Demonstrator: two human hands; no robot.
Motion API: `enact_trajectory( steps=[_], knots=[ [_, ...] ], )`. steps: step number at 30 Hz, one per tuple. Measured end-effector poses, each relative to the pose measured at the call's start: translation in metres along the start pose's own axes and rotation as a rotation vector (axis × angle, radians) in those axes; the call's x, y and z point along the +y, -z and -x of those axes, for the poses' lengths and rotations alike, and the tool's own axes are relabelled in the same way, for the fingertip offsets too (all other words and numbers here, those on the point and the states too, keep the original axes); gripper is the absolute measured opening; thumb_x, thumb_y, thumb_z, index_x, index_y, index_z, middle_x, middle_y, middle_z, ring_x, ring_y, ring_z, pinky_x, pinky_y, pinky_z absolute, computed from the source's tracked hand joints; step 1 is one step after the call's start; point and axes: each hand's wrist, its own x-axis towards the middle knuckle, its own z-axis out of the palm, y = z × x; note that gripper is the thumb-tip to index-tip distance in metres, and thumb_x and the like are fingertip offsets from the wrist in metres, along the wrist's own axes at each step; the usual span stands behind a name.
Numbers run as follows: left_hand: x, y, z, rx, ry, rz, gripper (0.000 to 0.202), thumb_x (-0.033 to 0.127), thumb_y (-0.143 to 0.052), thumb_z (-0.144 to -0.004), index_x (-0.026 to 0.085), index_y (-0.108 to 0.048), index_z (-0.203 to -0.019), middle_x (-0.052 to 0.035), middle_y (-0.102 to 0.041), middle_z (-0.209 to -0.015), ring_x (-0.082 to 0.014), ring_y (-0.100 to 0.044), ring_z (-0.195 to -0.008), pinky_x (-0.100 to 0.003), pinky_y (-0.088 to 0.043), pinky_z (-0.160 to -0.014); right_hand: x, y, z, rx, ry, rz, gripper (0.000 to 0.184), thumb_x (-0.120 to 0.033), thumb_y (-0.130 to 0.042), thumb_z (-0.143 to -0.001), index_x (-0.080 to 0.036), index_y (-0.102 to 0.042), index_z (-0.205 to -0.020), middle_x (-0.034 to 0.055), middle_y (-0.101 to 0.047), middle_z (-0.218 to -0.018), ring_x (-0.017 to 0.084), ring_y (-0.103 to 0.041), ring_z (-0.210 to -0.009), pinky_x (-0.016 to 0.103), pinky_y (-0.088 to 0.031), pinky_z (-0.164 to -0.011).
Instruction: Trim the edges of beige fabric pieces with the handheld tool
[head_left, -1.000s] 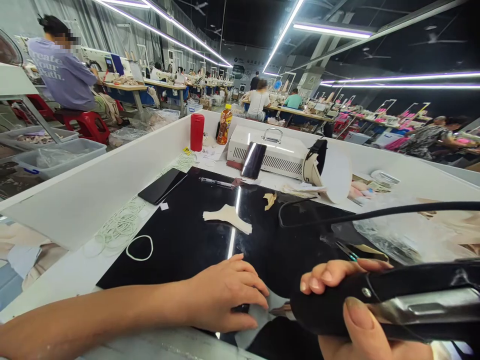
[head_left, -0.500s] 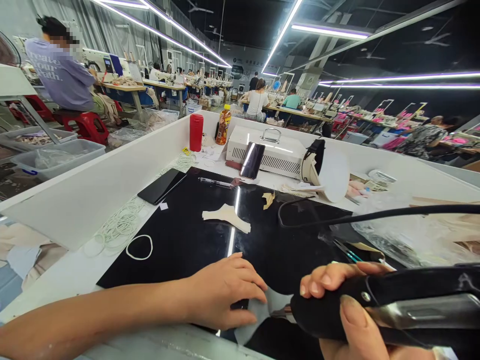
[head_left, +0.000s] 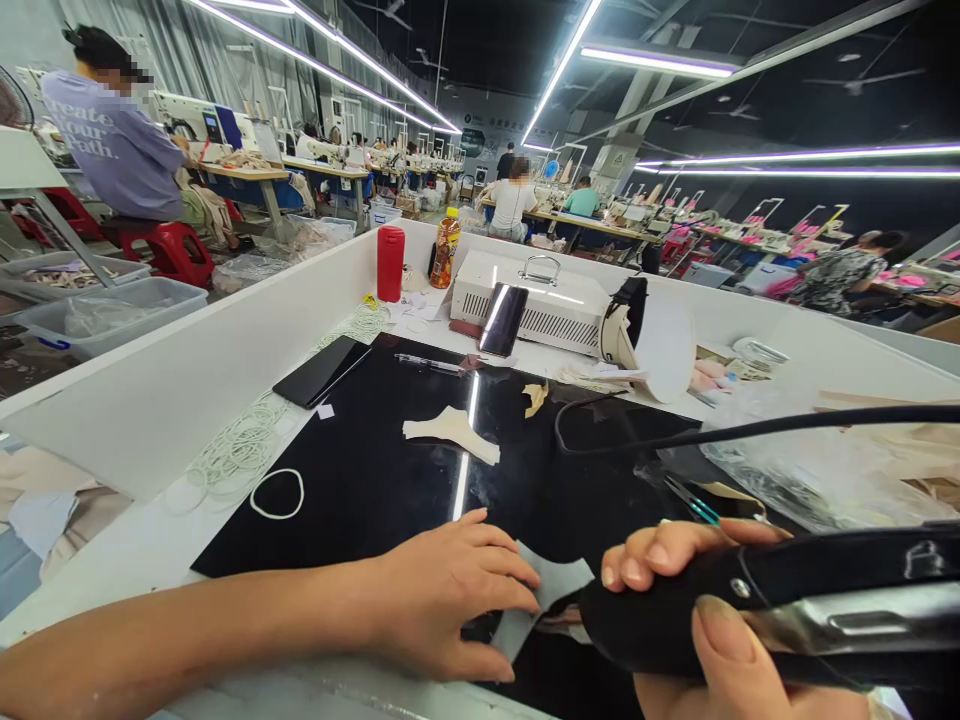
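Pale grey fabric piece (head_left: pixel 551 590): laid on glossy black work mat (head_left: pixel 360 480), near edge, under fingertips.
Left hand (head_left: pixel 450 590): spread flat, pressed on piece; firm pressure judged needed.
Right hand (head_left: pixel 712 650): wrapped round black corded handheld tool (head_left: pixel 810 600), nose at piece's edge; left fingers best held clear.

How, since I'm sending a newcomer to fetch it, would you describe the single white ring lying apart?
Find the glossy black mat on the white bench. At the mat's left edge, towards the near end, one white ring lies flat. Unlike the tangled heap of rings beside it on the white surface, it lies alone, a clean open oval.
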Motion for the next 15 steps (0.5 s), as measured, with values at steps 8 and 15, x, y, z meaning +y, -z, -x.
enact_trajectory(
  steps=[8,15],
  knots=[
    [0.0,0.0011,-0.0004,0.005,-0.005,-0.003,0.039,0.035,-0.069,-0.091,0.024,-0.065,-0.128,-0.0079,-0.066,-0.137,-0.0324,-0.054,-0.133,-0.059,-0.028,-0.12,0.0066,0.0041,0.0041,-0.053,0.004,0.019,0.033,-0.03,-0.08,-0.084,-0.028,-0.062,-0.111,-0.0023,-0.062,-0.078,0.018,-0.06,-0.066,0.037,-0.058,-0.061],
    [-0.0012,0.0015,-0.0007,-0.005,-0.009,-0.015,0.041,0.038,-0.072,-0.09,0.025,-0.066,-0.128,-0.0071,-0.067,-0.137,-0.033,-0.054,-0.134,-0.057,-0.03,-0.12,0.0029,-0.0001,0.0082,-0.019,-0.001,0.006,0.035,-0.033,-0.082,-0.081,-0.028,-0.061,-0.109,-0.0026,-0.061,-0.077,0.018,-0.059,-0.065,0.036,-0.057,-0.06]
  ],
)
